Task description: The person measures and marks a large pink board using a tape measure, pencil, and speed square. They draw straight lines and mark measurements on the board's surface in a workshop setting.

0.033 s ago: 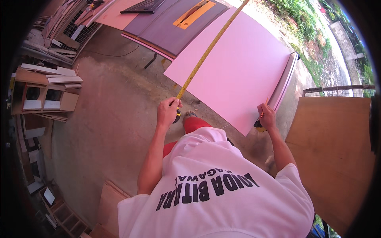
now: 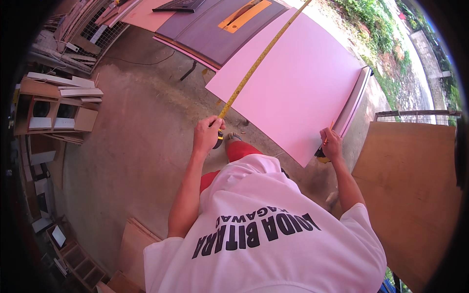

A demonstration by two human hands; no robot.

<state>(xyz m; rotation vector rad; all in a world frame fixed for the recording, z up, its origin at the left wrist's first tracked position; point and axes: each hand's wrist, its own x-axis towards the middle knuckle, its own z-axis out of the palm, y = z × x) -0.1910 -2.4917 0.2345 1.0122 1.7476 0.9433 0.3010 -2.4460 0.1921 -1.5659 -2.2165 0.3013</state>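
Observation:
My left hand (image 2: 207, 134) is closed on a black-and-yellow tape measure (image 2: 219, 140). Its yellow blade (image 2: 255, 67) runs out long and slanting across the left part of a large pink panel (image 2: 288, 83), up to the far edge of the picture. At the panel's near right corner, my right hand (image 2: 332, 142) pinches a thin orange pencil (image 2: 331, 126) that points up and away. Under that hand shows a yellow-and-black object (image 2: 321, 157); the hand partly covers it, so its kind is unclear.
A table saw (image 2: 200, 29) with an orange insert plate (image 2: 244, 17) adjoins the panel. Wooden shelves (image 2: 53, 110) and offcuts line the left. A brown plywood sheet (image 2: 408, 185) stands at right. Boards (image 2: 134, 244) lean at the lower left. A cable (image 2: 141, 63) crosses the concrete floor.
The whole view has shifted slightly. Both hands keep their holds, and the tape still lies across the panel in nearly the same place.

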